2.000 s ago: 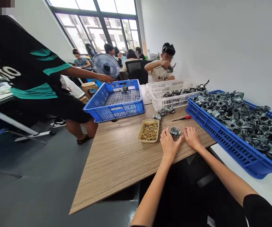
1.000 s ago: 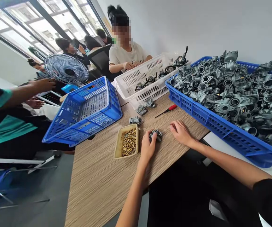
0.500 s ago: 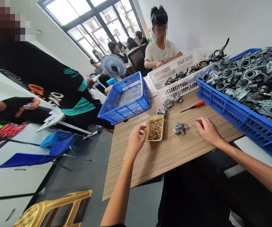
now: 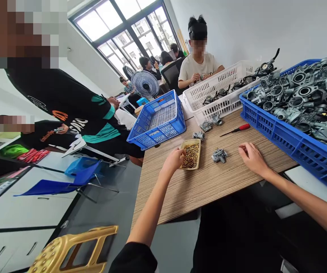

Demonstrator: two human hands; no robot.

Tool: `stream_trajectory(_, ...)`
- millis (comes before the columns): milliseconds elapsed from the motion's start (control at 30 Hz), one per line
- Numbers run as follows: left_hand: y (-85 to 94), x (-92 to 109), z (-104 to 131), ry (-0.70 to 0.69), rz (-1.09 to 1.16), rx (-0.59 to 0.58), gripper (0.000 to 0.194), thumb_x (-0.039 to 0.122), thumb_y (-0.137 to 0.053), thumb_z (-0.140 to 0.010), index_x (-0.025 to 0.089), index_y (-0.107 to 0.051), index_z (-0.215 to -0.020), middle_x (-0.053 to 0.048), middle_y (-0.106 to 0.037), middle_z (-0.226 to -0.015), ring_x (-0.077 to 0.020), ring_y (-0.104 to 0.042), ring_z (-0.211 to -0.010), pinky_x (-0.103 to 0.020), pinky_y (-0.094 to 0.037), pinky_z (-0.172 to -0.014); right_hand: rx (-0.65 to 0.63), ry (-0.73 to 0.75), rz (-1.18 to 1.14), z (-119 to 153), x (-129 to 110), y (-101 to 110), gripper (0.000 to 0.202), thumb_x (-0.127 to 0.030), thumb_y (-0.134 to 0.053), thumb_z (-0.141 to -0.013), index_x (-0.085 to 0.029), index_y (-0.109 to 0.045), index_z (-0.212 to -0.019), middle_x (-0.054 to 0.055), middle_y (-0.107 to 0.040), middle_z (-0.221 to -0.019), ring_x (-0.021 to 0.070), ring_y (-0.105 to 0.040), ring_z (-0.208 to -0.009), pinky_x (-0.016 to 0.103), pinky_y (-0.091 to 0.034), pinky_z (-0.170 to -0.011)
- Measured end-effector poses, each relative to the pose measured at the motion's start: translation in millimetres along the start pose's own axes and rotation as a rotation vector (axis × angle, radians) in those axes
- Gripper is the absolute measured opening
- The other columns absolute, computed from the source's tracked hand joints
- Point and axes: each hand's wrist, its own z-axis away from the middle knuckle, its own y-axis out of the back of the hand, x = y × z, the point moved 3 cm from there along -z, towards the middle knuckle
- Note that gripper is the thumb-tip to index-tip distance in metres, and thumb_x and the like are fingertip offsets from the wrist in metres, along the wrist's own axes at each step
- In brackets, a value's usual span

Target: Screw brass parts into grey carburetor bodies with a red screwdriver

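My left hand [image 4: 174, 162] is at the left side of a small cream tray [image 4: 199, 156], its fingertips bent together over the small brass pieces [image 4: 191, 154] inside. Whatever lies between those fingertips is too small to make out. Lying on the wood-grain table, my right hand [image 4: 252, 159] is open and holds nothing, its fingers loosely curved. Between the hands sits a grey metal carburetor body [image 4: 219, 155], apart from both. A screwdriver [image 4: 238, 129] with a red handle rests beyond my right hand.
A blue crate [image 4: 268, 117] heaped with carburetor bodies stands at the right. Behind are a white basket [image 4: 222, 102] with carburetors and another blue crate [image 4: 163, 132]. More metal bodies [image 4: 205, 126] lie near the tray. A person [image 4: 200, 68] sits opposite; another [image 4: 78, 102] stands left.
My left hand has moved in over the tray, and its fingers have closed together at the brass pieces. My right hand stays in place. The view has shifted slightly left.
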Motion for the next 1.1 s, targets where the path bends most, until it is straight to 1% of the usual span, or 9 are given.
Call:
stream_trajectory(100,-0.3,-2,3,0.010,-0.080,-0.037,0.031,0.005,-0.055,-0.085,0.022,-0.076,-0.102,-0.009,-0.064,-0.106,-0.0236,-0.066,-0.107,-0.034,-0.053,-0.102,-0.008,0.002,0.004,0,-2,-1,0.028,-0.046,-0.047,-0.102,-0.023,-0.062,-0.105,0.014,-0.070,-0.105,0.0302,-0.068,-0.099,0.045,-0.052,-0.095)
stream_trajectory(167,-1.8,-2,6,0.009,-0.160,-0.059,0.031,0.006,-0.055,-0.086,0.022,-0.076,-0.102,-0.010,-0.064,-0.111,-0.0253,-0.064,-0.112,-0.036,-0.053,-0.104,-0.007,0.007,0.003,0,-4,0,0.026,-0.045,-0.047,-0.101,-0.023,-0.061,-0.104,0.014,-0.071,-0.104,0.0308,-0.067,-0.099,0.045,-0.052,-0.095)
stream_trajectory(300,-5.4,-1,8,-0.022,-0.301,-0.064,0.026,0.010,-0.058,-0.088,0.022,-0.078,-0.099,-0.013,-0.059,-0.138,-0.0310,-0.056,-0.124,-0.044,-0.051,-0.110,-0.017,0.017,-0.010,0,-11,2,0.023,-0.044,-0.047,-0.102,-0.024,-0.059,-0.101,0.013,-0.071,-0.104,0.0310,-0.067,-0.100,0.046,-0.052,-0.095)
stream_trajectory(367,-7.5,-2,8,-0.029,-0.320,-0.062,0.022,0.012,-0.062,-0.087,0.022,-0.078,-0.098,-0.013,-0.056,-0.145,-0.0327,-0.053,-0.128,-0.046,-0.050,-0.112,-0.018,0.016,-0.007,0,-13,4,0.022,-0.043,-0.047,-0.101,-0.024,-0.059,-0.100,0.013,-0.070,-0.104,0.0314,-0.067,-0.101,0.047,-0.052,-0.095)
stream_trajectory(500,-11.9,-5,6,-0.019,-0.317,-0.049,0.018,0.014,-0.063,-0.087,0.022,-0.078,-0.093,-0.012,-0.058,-0.142,-0.0333,-0.053,-0.129,-0.047,-0.049,-0.112,-0.017,0.016,-0.002,0,-14,4,0.022,-0.043,-0.047,-0.101,-0.024,-0.058,-0.099,0.013,-0.070,-0.103,0.0318,-0.067,-0.100,0.048,-0.051,-0.096)
stream_trajectory(633,-15.5,-7,6,-0.039,-0.273,-0.024,0.021,0.012,-0.060,-0.087,0.022,-0.078,-0.092,-0.012,-0.060,-0.138,-0.0324,-0.055,-0.128,-0.046,-0.049,-0.113,-0.010,0.029,0.007,0,-14,4,0.022,-0.043,-0.047,-0.101,-0.024,-0.058,-0.098,0.013,-0.070,-0.102,0.0314,-0.068,-0.099,0.048,-0.052,-0.095)
stream_trajectory(767,-17.8,-9,5,-0.050,-0.244,-0.035,0.019,0.013,-0.062,-0.087,0.021,-0.078,-0.092,-0.015,-0.060,-0.137,-0.0337,-0.054,-0.130,-0.048,-0.048,-0.115,0.000,0.039,0.023,0,-14,4,0.022,-0.042,-0.047,-0.101,-0.024,-0.059,-0.098,0.013,-0.071,-0.101,0.0310,-0.068,-0.097,0.047,-0.052,-0.094)
stream_trajectory(933,-19.6,-12,6,-0.062,-0.216,-0.060,0.008,0.021,-0.071,-0.086,0.022,-0.078,-0.090,-0.014,-0.055,-0.144,-0.0356,-0.052,-0.135,-0.050,-0.047,-0.116,-0.002,0.047,0.025,0,-14,4,0.022,-0.042,-0.046,-0.102,-0.024,-0.058,-0.098,0.013,-0.071,-0.101,0.0308,-0.068,-0.097,0.047,-0.051,-0.095)
stream_trajectory(1100,-21.5,-14,6,-0.056,-0.223,-0.061,0.010,0.018,-0.070,-0.084,0.021,-0.078,-0.091,-0.015,-0.053,-0.150,-0.0356,-0.052,-0.137,-0.049,-0.046,-0.118,-0.010,0.043,0.033,1,-14,4,0.022,-0.042,-0.045,-0.102,-0.024,-0.058,-0.098,0.013,-0.070,-0.101,0.0315,-0.068,-0.100,0.047,-0.051,-0.094)
